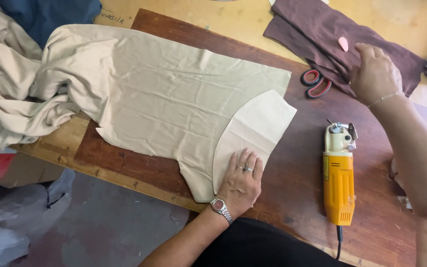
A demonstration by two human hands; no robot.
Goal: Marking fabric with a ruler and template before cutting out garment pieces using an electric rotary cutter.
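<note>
My left hand lies flat, fingers together, on a curved paper pattern piece that rests on beige fabric spread over a dark wooden board. It wears a ring and a wristwatch. My right hand reaches to the far right and rests on a folded dark brown fabric, beside a small pink chalk piece. Whether it grips the cloth I cannot tell. Red-handled scissors lie partly under the brown fabric, just left of that hand.
A yellow electric rotary cutter lies on the board between my arms, cord toward me. Bunched beige fabric piles at the left, with blue cloth behind it. Plastic bags sit on the floor below the table edge.
</note>
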